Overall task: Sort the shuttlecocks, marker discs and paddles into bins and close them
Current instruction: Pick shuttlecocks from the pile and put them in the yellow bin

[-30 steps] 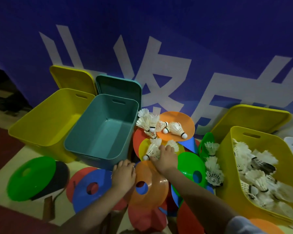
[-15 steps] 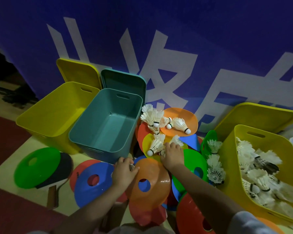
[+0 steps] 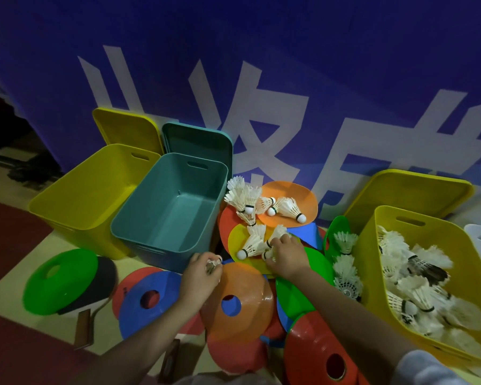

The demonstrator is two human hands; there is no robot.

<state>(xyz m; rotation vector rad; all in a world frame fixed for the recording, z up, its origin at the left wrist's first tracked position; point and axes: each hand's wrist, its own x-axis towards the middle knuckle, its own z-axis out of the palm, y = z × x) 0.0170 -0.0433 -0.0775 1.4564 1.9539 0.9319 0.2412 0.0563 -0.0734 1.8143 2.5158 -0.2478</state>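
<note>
Shuttlecocks, white feathered, cork-tipped (image 3: 252,243), lying on yellow plastic marker disc (image 3: 233,240) just right of teal plastic bin (image 3: 139,232). Right hand (image 3: 285,254) nearer, fingers curling onto them, cork ends pointing toward person. Left hand (image 3: 203,273) pinching small object, identity unclear, below bin corner.

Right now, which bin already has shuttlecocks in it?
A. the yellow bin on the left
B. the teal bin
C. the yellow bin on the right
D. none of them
C: the yellow bin on the right holds a heap of white shuttlecocks, while the teal bin and the left yellow bin show bare insides.
</note>
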